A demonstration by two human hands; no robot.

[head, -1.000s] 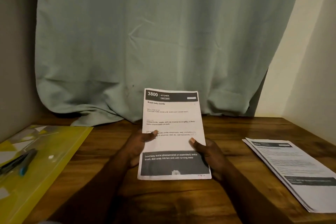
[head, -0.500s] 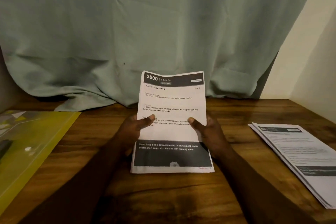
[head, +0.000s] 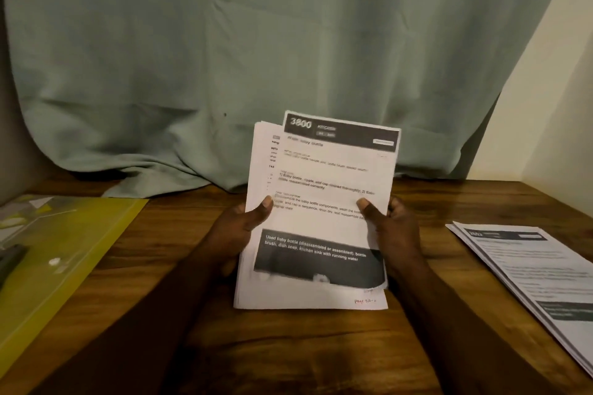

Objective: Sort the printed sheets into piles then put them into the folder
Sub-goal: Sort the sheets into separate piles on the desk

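Observation:
I hold a stack of printed sheets [head: 316, 221] upright over the middle of the wooden table, its lower edge near the tabletop. The top sheet, headed "3800 KITCHEN", is shifted up and to the right, so the sheets beneath show along the left and bottom. My left hand [head: 239, 228] grips the stack's left edge with the thumb on the front. My right hand [head: 390, 224] grips the right edge, thumb on the top sheet. A yellow translucent folder [head: 69, 253] lies flat at the left. A pile of printed sheets [head: 532, 279] lies at the right.
A pale green curtain [head: 256, 58] hangs behind the wooden table [head: 288, 353] and drapes onto its back edge. A dark pen-like object [head: 9, 261] lies on the folder at the far left. A cream wall [head: 558, 106] closes the right side.
The top sheet has slid up and rightward off the stack, uncovering the sheets beneath. The stack sits slightly more tilted in both hands.

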